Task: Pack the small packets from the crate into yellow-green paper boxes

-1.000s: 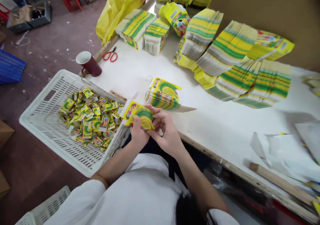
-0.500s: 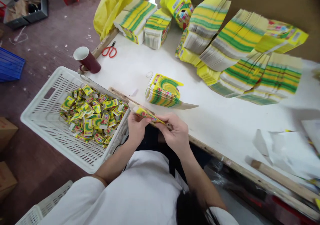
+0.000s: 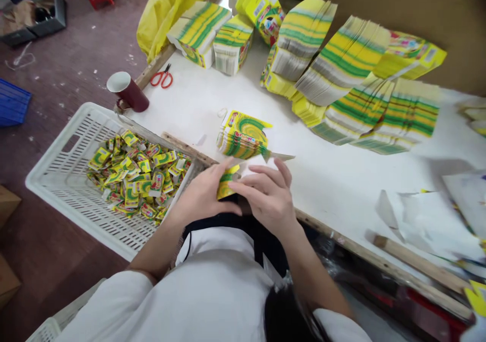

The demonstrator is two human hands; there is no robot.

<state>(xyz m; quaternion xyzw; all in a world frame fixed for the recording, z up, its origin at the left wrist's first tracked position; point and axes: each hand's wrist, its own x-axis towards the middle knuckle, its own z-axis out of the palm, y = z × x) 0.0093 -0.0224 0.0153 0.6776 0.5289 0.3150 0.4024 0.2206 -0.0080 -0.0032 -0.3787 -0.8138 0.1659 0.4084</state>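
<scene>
Between my hands, at the table's front edge, is a small yellow and green carton (image 3: 227, 182) with white inner flaps standing out on its right side. My left hand (image 3: 203, 192) grips the carton's left side, its fingers behind it. My right hand (image 3: 269, 192) is closed on the white flap end, thumb and fingertips pressed to it. Just beyond lies a stack of flat printed cartons (image 3: 245, 131) on the white table. To my left, a white plastic basket (image 3: 61, 167) holds many small folded cartons (image 3: 142, 175).
A maroon mug (image 3: 132, 96) and red-handled scissors (image 3: 162, 78) are at the table's left edge. Bundles of flat cartons (image 3: 341, 61) line the back. A wooden strip (image 3: 417, 263) and white paper (image 3: 436, 220) lie at the right.
The carton was a flat, narrow piece held in both hands; now it is turned, with white flaps showing. My left hand has come around its left side, and my right fingers have moved onto the flaps.
</scene>
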